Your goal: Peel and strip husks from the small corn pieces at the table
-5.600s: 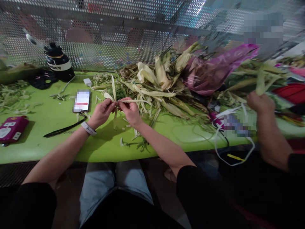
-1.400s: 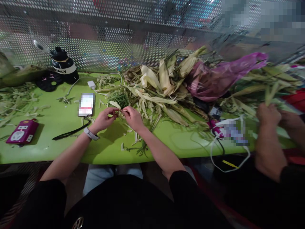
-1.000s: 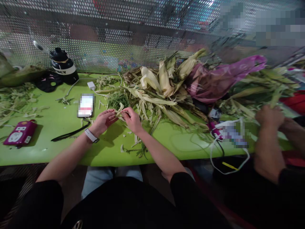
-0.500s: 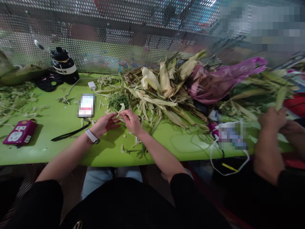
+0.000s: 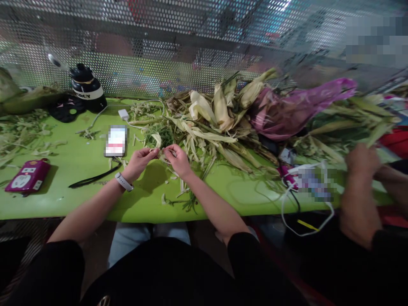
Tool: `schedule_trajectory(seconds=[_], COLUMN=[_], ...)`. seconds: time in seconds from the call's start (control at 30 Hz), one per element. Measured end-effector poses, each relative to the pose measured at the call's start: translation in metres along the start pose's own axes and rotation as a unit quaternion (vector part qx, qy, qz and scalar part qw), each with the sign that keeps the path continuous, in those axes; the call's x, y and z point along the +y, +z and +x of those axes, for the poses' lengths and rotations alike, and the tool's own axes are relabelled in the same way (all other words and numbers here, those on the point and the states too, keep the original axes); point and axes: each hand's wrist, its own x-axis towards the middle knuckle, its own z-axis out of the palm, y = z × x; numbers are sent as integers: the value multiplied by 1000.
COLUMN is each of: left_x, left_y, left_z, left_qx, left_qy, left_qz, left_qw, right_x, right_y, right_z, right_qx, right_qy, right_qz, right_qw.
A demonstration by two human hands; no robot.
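Nearby, a phone point(image 5: 116, 141) and husk pile point(image 5: 207, 132) flank hands point(image 5: 139, 163) point(image 5: 178, 161) pinching a pale strip point(image 5: 157, 139).

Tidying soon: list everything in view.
husk piece: one, pale, centre
husks: many, pale, mostly right
scraps: many, pale, left
shreds: many, green, centre
bag: one, pink, among husks
bottle: one, black, rear left
phone: one, white screen, left
strap: one, black, before phone
socket box: one, purple, left
charger: one, white, behind phone
table: one, green, beneath
mesh panel: one, grey, rear
co-worker's arms: two, bare, right
wristband: one, white, left
left hand, right hand: one each, bare, centre
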Motion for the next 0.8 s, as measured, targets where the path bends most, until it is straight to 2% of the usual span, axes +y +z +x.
schedule_trajectory(seconds=[0.1, 0.2, 0.37, 0.43, 0.53, 0.67, 0.73, 0.8], left_x=[2, 2, -4, -7, -7, -4, -3, -1], left_y=[2, 0, -10, -13, -13, -12, -13, -15], left_z=[-3, -3, 6, 10, 11, 10, 9, 8], left_qx=[6, 11, 67, 86, 103, 112, 120, 120], left_qy=[51, 79, 84, 77, 71, 86, 118, 162], left_qz=[55, 84, 57, 42, 45, 107, 191, 302], left_qw=[997, 993, 993, 992, 991, 984, 967, 932], right_x=[5, 4, 2, 3, 4, 0, -3, -7], right_y=[0, -1, -2, -2, -2, 2, 4, 2], right_z=[3, 2, -1, -2, -6, -12, -14, -13], right_qx=[-22, -28, -35, -46, -39, -43, -53, -50], right_qy=[16, 1, -16, -51, -150, -250, -264, -274], right_qz=[19, -2, -53, -102, -234, -399, -439, -450], right_qw=[999, 1000, 998, 992, 960, 881, 857, 849])
